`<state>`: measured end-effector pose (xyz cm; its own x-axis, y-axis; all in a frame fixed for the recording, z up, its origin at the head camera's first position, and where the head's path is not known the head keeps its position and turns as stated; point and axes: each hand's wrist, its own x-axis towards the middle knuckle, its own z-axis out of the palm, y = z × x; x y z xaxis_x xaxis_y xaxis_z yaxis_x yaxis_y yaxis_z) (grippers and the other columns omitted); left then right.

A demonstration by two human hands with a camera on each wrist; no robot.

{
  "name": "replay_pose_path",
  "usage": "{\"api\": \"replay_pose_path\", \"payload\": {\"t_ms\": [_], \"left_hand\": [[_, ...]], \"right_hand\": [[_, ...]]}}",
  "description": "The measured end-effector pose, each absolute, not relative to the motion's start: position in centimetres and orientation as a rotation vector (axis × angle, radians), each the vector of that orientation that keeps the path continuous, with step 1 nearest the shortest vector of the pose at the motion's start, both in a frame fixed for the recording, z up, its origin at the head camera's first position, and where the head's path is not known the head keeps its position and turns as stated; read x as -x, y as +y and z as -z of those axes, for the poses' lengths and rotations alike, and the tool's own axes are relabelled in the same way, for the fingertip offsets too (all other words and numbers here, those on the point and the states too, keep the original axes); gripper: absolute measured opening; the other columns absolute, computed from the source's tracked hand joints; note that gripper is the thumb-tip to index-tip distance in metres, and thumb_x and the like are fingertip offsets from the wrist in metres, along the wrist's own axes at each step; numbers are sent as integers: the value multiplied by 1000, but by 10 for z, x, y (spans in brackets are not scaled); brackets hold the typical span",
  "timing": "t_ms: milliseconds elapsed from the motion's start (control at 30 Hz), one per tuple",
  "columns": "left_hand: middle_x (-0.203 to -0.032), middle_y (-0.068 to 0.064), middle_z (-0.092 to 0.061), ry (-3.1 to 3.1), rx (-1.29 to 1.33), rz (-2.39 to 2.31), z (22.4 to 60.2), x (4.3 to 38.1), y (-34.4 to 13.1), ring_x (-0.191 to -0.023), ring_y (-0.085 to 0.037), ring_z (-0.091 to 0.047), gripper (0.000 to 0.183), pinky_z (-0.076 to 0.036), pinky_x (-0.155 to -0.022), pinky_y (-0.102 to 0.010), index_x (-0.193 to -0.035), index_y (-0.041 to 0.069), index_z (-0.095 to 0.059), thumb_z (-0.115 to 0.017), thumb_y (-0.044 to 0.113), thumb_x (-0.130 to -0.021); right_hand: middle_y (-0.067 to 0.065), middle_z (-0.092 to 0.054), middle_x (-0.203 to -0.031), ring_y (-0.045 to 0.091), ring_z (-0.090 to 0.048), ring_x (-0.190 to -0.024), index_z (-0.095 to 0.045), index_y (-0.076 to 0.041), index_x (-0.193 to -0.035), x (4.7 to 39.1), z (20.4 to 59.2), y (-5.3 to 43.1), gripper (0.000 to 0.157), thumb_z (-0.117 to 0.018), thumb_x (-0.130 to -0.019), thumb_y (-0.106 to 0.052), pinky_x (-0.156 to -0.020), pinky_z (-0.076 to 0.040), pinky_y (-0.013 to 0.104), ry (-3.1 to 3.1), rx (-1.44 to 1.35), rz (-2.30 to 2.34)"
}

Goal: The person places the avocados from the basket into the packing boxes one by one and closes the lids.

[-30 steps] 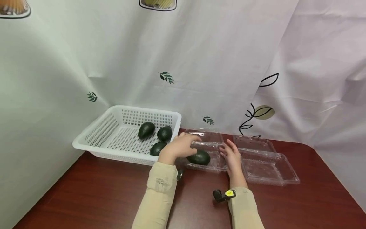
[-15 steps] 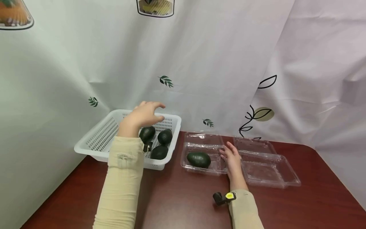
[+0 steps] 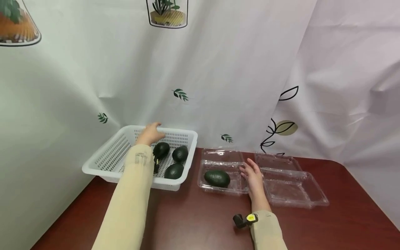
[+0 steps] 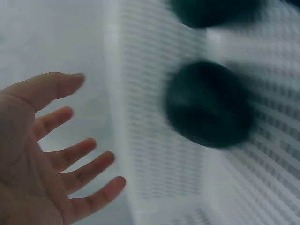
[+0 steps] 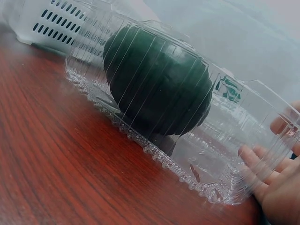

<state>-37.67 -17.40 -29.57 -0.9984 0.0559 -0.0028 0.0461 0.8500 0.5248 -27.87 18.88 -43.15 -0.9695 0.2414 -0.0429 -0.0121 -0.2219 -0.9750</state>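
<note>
My left hand (image 3: 150, 134) hovers over the white plastic basket (image 3: 101, 170), fingers spread and holding nothing. Inside the basket lie one avocado (image 3: 161, 150) closest to that hand, a second avocado (image 3: 180, 153) at the right, and a third avocado (image 3: 174, 171) near the front. In the left wrist view, the fingers are apart from a blurred avocado (image 4: 208, 104). Another avocado (image 3: 217, 178) lies in a clear lidded plastic container (image 3: 203, 187), its lid folded back. My right hand (image 3: 254, 177) rests loosely at that container's right wall, fingers (image 5: 258, 161) against the plastic.
To the right stands a second clear container (image 3: 290, 189), also with its lid folded back. All of this sits on a dark red wooden table (image 3: 193, 218). A printed pale curtain (image 3: 231, 86) hangs directly behind.
My left hand has moved left from above the avocado in the clear container to over the basket. The right hand stays at the container's side. The head view has tilted up slightly.
</note>
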Motion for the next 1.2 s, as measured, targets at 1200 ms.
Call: {"api": "replay_pose_path", "payload": {"t_ms": [1200], "left_hand": [[-124,-30,-44,2757,-56,-644,358,413,-188,-111,-42,-45,80,-37,-90,-53,-132,-5,-32,-75,32,-75]], "right_hand": [[17,-40,-140,22,-54,-111,-31,-4,-142,283,437,189,45,-37,-98,-9,-94,-42,34,-1871,285,-2294]]}}
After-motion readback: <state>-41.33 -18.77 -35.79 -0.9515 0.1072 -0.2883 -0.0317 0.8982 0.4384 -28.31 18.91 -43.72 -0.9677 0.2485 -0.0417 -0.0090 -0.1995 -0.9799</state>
